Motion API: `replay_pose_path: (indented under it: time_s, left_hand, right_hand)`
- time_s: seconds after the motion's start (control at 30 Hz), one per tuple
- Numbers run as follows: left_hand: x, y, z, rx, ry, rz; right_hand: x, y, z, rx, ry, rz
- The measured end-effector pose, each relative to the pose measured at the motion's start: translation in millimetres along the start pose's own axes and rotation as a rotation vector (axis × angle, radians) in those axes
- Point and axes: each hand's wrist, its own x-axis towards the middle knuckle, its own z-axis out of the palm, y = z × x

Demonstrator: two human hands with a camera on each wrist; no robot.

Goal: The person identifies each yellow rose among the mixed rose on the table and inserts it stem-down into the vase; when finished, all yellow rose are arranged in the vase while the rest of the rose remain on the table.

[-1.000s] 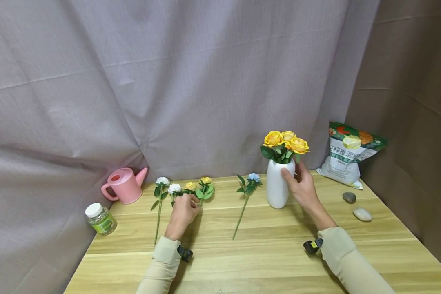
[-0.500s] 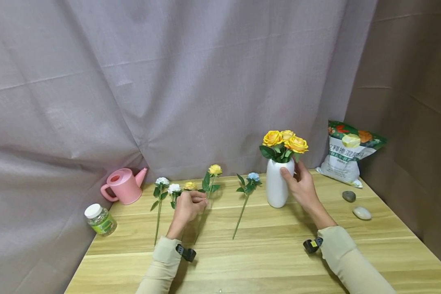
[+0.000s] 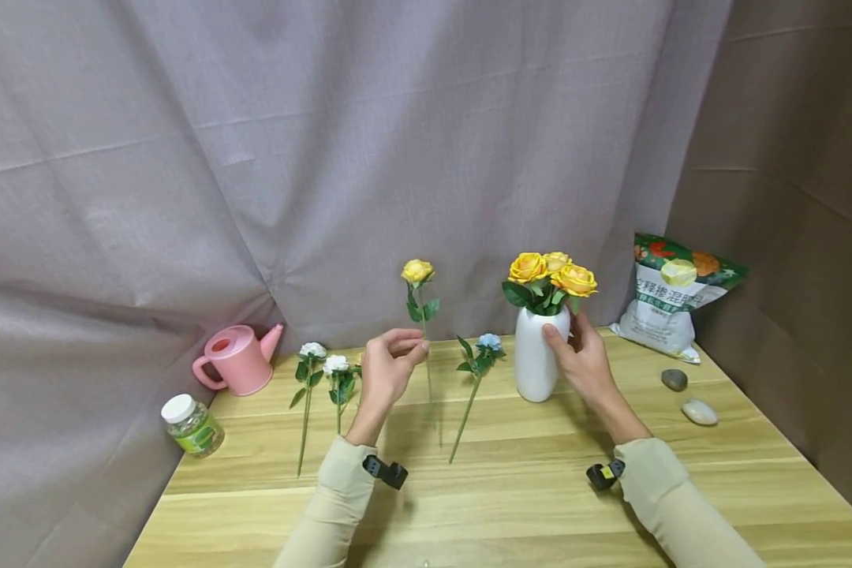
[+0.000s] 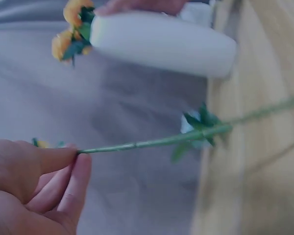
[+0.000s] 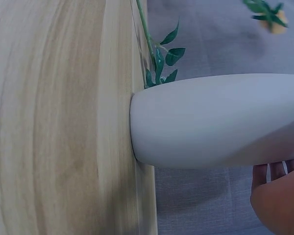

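Head view: A person's left hand (image 3: 389, 369) pinches a yellow rose (image 3: 417, 272), held bloom up over the tabletop (image 3: 511, 505) toward the middle of its far edge, while the right hand (image 3: 588, 367) grips the upper side of a white vase (image 3: 535, 363) standing near that edge, right of the middle, with larger yellow roses (image 3: 528, 268) in it. A blue flower (image 3: 489, 342) lies between; two white flowers (image 3: 313, 350) lie toward the left edge. A pink watering can (image 3: 244, 363) occupies the far left corner, a lidded jar (image 3: 197, 430) the left edge, a printed bag (image 3: 660, 304) the far right corner, a dark stone (image 3: 674, 380) and a pale stone (image 3: 700, 412) the right edge.

Left wrist view: Thumb and finger meet on the rose's green stem (image 4: 137, 145), well apart from the vase.

Right wrist view: The vase's base rests on the tabletop, leaves (image 5: 172, 56) just beside it.
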Motion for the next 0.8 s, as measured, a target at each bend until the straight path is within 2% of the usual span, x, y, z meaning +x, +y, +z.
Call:
replay_pose_path:
  time_s: [0.17, 0.33, 0.43, 0.57, 0.67, 0.8]
  left_hand:
    - [14.8, 36.4, 16.0, -0.112, 0.052, 0.086]
    - [28.3, 65.1, 30.7, -0.235, 0.096, 0.157]
    - [33.2, 82.9, 37.9, -0.343, 0.115, 0.166]
    - [37.9, 106.1, 45.5, -0.537, 0.132, 0.189]
    - [42.0, 116.4, 52.1, -0.628, 0.159, 0.223]
    - [47.9, 117.8, 62.9, -0.630, 0.217, 0.263]
  right_hand:
    - [0.5, 1.9, -1.2, 0.000, 0.000, 0.001]
    - [1.8, 6.6, -0.9, 0.002, 0.000, 0.001]
    - [1.4, 6.5, -0.7, 0.013, 0.004, 0.003]
    - [1.0, 6.3, -0.9, 0.020, 0.006, 0.006]
    - [1.1, 5.6, -0.9, 0.017, 0.001, 0.003]
    - [0.9, 4.7, -1.1, 0.012, -0.003, 0.001]
